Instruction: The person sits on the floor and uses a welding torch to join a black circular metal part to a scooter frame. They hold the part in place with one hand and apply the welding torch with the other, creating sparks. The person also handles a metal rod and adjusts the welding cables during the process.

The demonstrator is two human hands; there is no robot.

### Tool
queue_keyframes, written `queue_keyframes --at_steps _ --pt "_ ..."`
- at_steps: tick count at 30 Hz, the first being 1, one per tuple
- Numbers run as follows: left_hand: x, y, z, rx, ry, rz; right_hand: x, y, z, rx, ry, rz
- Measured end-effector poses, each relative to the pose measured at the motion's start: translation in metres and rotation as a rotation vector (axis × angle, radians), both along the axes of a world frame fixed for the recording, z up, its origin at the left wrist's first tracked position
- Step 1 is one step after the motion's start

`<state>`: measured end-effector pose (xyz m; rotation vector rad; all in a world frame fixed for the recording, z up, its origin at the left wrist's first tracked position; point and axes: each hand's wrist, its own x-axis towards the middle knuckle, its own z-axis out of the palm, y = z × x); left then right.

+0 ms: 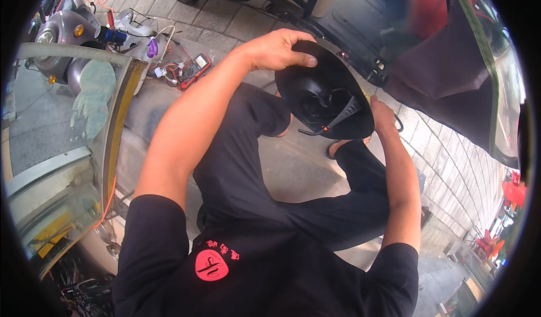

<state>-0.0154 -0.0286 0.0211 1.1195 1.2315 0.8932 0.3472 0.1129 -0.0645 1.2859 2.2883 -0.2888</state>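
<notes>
The left hand (280, 49) is gripping the upper-left edge of a black oval plastic shell (301, 83), its thumb pressing on the face turned toward the person while its other fingers are reaching around behind the rim. The shell is tilting above the gap between the person's knees, well clear of the ground. It is showing its hollow side, where a tapered, slotted black bracket (345, 114) is running down toward a small orange-red spot (326, 128) near the lower rim.

The right hand (383, 114) is curling close against the shell's right edge. Its fingers are mostly hiding behind the hand and the rim, so I cannot tell whether they are closing on the shell or on something else. A thin black loop (399, 123) is sticking out just beyond this hand.

The person is sitting with legs in dark trousers (236, 148) spread apart, wearing a black T-shirt (293, 277) with a red chest patch (212, 265). Beyond the left forearm, a red-cased digital multimeter (195, 71) is lying beside a tangle of wires with white connectors (169, 70), and a purple object (152, 48) is resting near them. A grey scooter (62, 32) is standing at the upper left. Paving bricks (225, 18) are stretching beyond, and a dark cover (439, 94) is hanging at the upper right.
</notes>
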Motion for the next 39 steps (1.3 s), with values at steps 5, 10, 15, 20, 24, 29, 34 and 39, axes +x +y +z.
queue_keyframes --at_steps 5,10,15,20,24,29,34,39 --pt "0.001 0.0 -0.002 0.006 -0.017 0.013 0.008 0.004 -0.014 0.029 0.018 -0.005" --pt "0.002 0.004 -0.006 0.027 0.0 0.038 0.022 0.017 -0.034 0.025 -0.042 0.056" --pt "0.003 0.0 0.001 0.03 -0.007 0.028 0.013 0.003 -0.012 0.063 0.092 0.097" --pt "-0.001 0.0 -0.005 0.018 0.046 -0.04 0.007 -0.001 0.0 0.049 0.088 0.102" --pt "0.0 0.001 -0.004 -0.025 0.048 -0.033 0.008 -0.001 -0.002 0.032 0.066 0.078" --pt "0.002 0.002 -0.007 -0.004 0.013 -0.034 0.008 0.0 -0.006 0.039 0.046 0.059" --pt "0.003 0.002 -0.004 -0.002 0.04 -0.001 0.008 0.003 -0.006 0.034 0.023 0.059" --pt "0.003 0.002 -0.004 -0.005 0.043 0.002 0.007 0.003 -0.004 0.043 0.023 0.056"
